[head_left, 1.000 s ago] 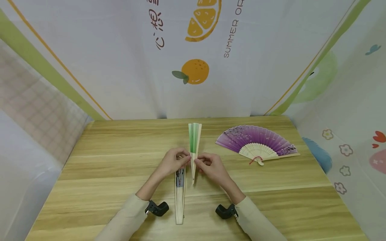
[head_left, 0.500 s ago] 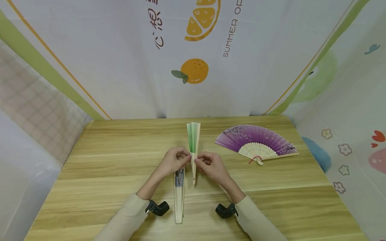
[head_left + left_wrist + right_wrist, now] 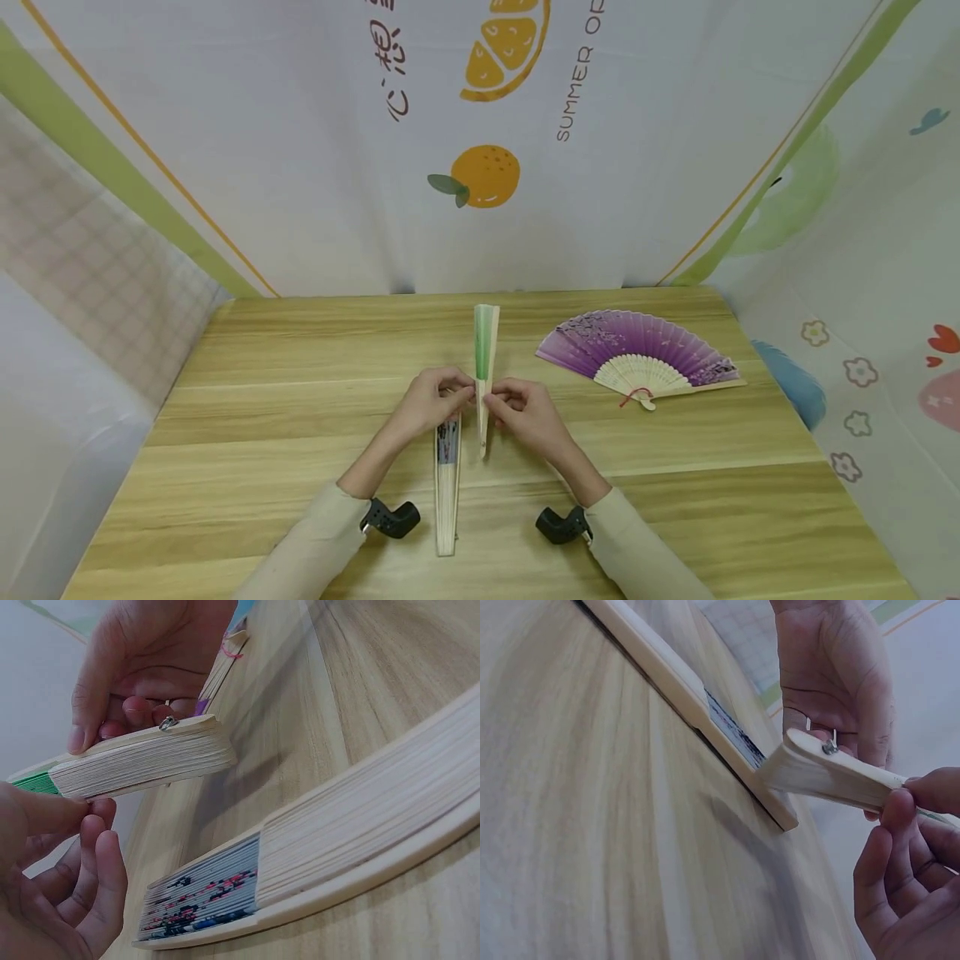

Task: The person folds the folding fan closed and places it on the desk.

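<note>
A green folding fan point(image 3: 485, 342) with pale wooden ribs is nearly closed between my two hands, raised above the table. My left hand point(image 3: 432, 402) pinches its left side between thumb and fingers. From the other side my right hand point(image 3: 531, 414) pinches the fan's outer rib. The metal rivet at its base shows in the left wrist view. Beneath my left hand lies a second folding fan point(image 3: 447, 492), closed, with grey-blue patterned cloth point(image 3: 202, 892). Its upper end is hidden by that hand.
A purple folding fan point(image 3: 637, 350) lies spread open at the back right, a red cord at its base. All this is on a wooden table point(image 3: 300, 350). A white printed cloth point(image 3: 322, 208) hangs along the table's back edge.
The green fan's left side has swung inward, so its folds now stand closer together. Both hands keep their places, and the other two fans stay where they were.
</note>
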{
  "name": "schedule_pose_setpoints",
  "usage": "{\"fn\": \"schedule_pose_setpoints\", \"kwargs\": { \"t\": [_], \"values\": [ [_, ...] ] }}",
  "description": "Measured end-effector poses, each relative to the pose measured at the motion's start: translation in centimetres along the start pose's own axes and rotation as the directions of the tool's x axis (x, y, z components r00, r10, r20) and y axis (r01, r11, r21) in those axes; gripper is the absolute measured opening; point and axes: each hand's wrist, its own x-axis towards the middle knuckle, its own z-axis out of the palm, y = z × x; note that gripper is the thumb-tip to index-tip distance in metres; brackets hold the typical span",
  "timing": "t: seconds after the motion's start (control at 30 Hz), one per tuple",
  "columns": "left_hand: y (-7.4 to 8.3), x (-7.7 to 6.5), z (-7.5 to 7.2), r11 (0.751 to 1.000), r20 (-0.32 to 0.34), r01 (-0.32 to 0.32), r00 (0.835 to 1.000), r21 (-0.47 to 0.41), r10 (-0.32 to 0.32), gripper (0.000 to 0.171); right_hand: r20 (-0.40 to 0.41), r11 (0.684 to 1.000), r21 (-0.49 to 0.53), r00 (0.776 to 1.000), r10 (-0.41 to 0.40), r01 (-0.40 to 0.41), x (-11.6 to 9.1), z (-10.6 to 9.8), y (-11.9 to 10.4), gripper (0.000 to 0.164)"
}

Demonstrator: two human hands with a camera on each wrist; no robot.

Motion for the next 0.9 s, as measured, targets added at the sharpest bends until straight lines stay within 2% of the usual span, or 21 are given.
{"fn": "schedule_pose_setpoints", "kwargs": {
  "t": [0.23,0.43,0.67,0.9],
  "values": [
    [0.4,-0.3,0.0,0.999,0.018,0.032,0.999,-0.01,-0.031,0.016,-0.024,1.0,-0.008,1.0,0.019,-0.019,0.6,0.0,2.7,0.014],
    [0.5,-0.4,0.0,1.0,0.033,0.031,0.999,0.001,-0.031,0.021,-0.031,0.998,0.02,0.998,0.052,-0.052,0.7,-0.3,3.0,0.017],
    [0.5,-0.3,0.2,0.999,0.052,0.04,0.998,0.012,-0.041,0.023,0.003,0.997,0.009,0.997,0.072,-0.073,0.7,-0.7,3.1,0.02],
    [0.4,-0.3,0.6,0.998,0.049,0.062,0.997,0.002,-0.062,0.016,0.013,0.997,-0.022,0.998,0.068,-0.067,0.3,-1.4,3.2,0.018]
  ]
}}
